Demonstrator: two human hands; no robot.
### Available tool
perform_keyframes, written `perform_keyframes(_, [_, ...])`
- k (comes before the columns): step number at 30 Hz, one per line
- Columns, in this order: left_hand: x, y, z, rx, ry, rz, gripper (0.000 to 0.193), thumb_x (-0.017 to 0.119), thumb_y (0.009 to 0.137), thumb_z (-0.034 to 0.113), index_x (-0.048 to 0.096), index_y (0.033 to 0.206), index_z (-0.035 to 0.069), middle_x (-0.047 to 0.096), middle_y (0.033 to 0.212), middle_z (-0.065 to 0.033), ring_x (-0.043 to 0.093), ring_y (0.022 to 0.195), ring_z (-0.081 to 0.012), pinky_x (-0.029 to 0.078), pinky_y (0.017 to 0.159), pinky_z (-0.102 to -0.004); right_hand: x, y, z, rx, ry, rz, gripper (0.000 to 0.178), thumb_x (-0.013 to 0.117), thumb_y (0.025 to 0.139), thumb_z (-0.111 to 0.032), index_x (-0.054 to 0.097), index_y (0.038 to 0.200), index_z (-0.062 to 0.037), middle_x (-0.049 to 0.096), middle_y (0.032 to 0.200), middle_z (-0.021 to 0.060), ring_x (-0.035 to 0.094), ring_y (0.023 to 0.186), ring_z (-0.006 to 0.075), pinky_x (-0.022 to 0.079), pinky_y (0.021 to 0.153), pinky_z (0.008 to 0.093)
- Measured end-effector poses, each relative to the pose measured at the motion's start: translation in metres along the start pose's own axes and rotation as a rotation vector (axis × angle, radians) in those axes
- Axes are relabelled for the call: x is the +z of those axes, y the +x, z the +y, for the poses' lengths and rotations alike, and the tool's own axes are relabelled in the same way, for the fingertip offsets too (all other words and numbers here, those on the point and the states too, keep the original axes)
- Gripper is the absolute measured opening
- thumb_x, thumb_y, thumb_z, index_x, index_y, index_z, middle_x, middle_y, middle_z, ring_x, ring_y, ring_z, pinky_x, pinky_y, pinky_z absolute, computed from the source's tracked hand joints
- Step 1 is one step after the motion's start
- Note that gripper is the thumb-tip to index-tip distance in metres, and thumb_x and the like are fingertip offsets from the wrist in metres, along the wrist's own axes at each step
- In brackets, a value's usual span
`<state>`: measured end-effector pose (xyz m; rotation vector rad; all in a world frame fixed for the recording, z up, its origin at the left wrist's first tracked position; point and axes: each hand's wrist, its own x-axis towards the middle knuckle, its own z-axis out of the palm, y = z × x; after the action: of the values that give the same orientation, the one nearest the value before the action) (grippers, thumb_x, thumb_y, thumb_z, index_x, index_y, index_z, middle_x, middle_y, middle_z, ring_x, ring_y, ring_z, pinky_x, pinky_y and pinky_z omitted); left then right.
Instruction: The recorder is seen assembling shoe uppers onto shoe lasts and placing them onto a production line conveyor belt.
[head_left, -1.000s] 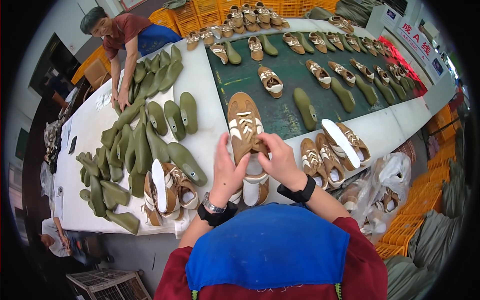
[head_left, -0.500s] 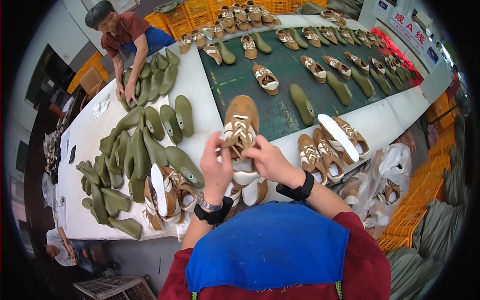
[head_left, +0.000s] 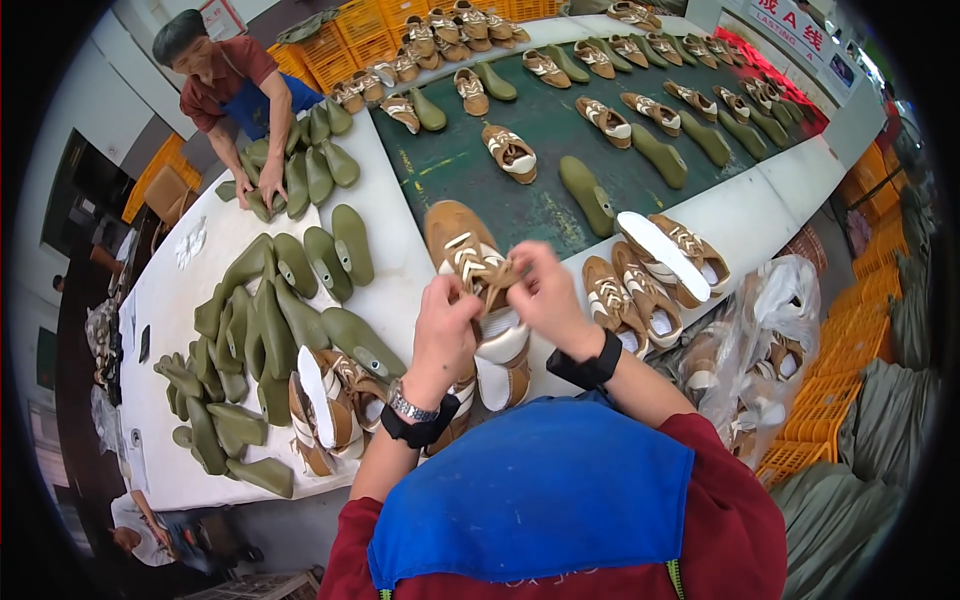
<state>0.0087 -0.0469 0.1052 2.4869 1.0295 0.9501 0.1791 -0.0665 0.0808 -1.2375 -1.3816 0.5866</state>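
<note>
A brown sneaker [head_left: 458, 226] with white stripes lies in front of me, its toe pointing away. At its lacing, my left hand [head_left: 447, 322] pinches one side of the tan shoelace [head_left: 496, 277]. My right hand [head_left: 546, 297] grips the lace's other side, slightly higher up. The lace is crossed or looped between my fingers; its exact form is too small to tell. Right below the sneaker's heel, more brown-and-white shoes [head_left: 503, 382] stand close to my apron, partly hidden by my left forearm.
Green shoe lasts [head_left: 270, 330] are heaped on the white table [head_left: 185, 290] to the left. A co-worker [head_left: 240, 90] handles lasts at the far left. Paired sneakers [head_left: 660, 270] stand on the right, beside a plastic bag of shoes [head_left: 760, 340]. A green conveyor belt [head_left: 540, 220] carries shoes and lasts.
My right hand has risen, pulling the lace up and to the right. The sneaker now tilts with its toe to the left. The co-worker's hands have shifted among the lasts.
</note>
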Motion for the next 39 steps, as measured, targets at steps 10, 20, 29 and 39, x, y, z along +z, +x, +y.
perform_keyframes(10, [0.014, -0.008, -0.031, -0.166, -0.148, 0.265, 0.029, 0.047, 0.072, -0.012, 0.060, 0.095, 0.001, 0.048, 0.094, -0.0139, 0.052, 0.085, -0.0269, 0.044, 0.074, -0.0306, -0.008, 0.016, -0.005, -0.048, -0.085, -0.245, 0.029, 0.066, 0.075, -0.013, 0.056, 0.102, -0.0072, 0.055, 0.092, 0.0074, 0.057, 0.062, 0.0168, 0.046, 0.056, 0.0269])
perform_keyframes(20, [0.017, -0.023, -0.078, -0.374, -0.207, 0.170, 0.044, 0.062, 0.077, 0.006, 0.049, 0.118, 0.002, 0.051, 0.112, -0.0215, 0.049, 0.105, -0.0388, 0.042, 0.090, -0.0403, 0.020, 0.085, 0.035, -0.109, -0.462, -0.775, 0.030, 0.064, 0.073, -0.025, 0.061, 0.098, -0.0074, 0.064, 0.091, 0.0156, 0.061, 0.085, 0.0342, 0.049, 0.074, 0.0423])
perform_keyframes(29, [0.035, -0.122, -0.106, -0.529, -0.088, -0.289, 0.056, 0.066, 0.076, 0.027, 0.046, 0.121, 0.000, 0.051, 0.111, -0.0263, 0.051, 0.102, -0.0410, 0.043, 0.087, -0.0421, 0.093, 0.196, 0.172, 0.089, -0.681, -0.793, 0.033, 0.064, 0.071, -0.022, 0.063, 0.102, -0.0079, 0.065, 0.097, 0.0161, 0.061, 0.093, 0.0323, 0.047, 0.082, 0.0397])
perform_keyframes(39, [0.043, -0.136, -0.103, -0.650, -0.210, -0.291, 0.059, 0.068, 0.077, 0.030, 0.045, 0.122, -0.001, 0.052, 0.108, -0.0240, 0.053, 0.098, -0.0391, 0.045, 0.084, -0.0408, 0.147, 0.189, 0.228, 0.224, -0.680, -0.772, 0.028, 0.063, 0.074, -0.011, 0.061, 0.102, -0.0066, 0.061, 0.103, 0.0177, 0.057, 0.099, 0.0323, 0.045, 0.085, 0.0409])
